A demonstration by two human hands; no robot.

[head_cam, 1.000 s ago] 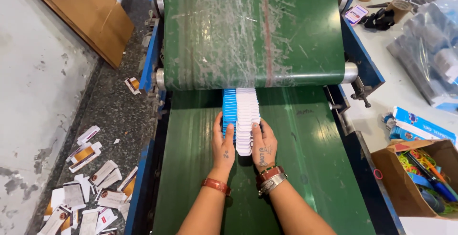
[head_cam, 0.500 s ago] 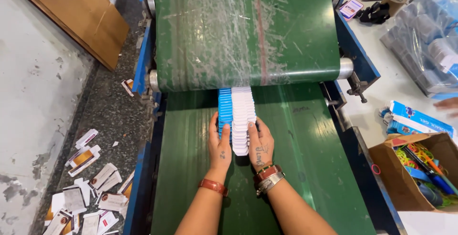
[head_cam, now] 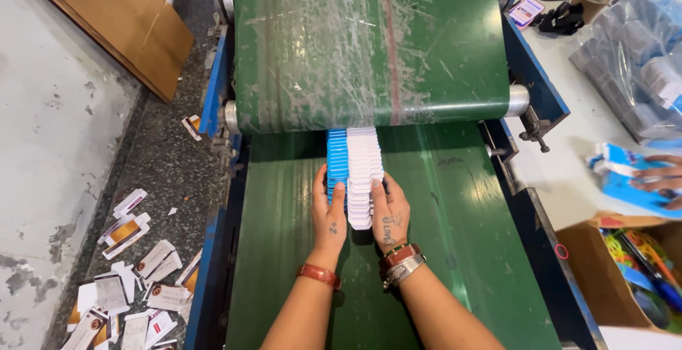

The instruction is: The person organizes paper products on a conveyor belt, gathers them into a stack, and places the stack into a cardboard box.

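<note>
Stack of cartons [head_cam: 355, 172] far end hidden under roller [head_cam: 369, 112]; co-worker's hand [head_cam: 657, 178] cut off at right edge.
</note>
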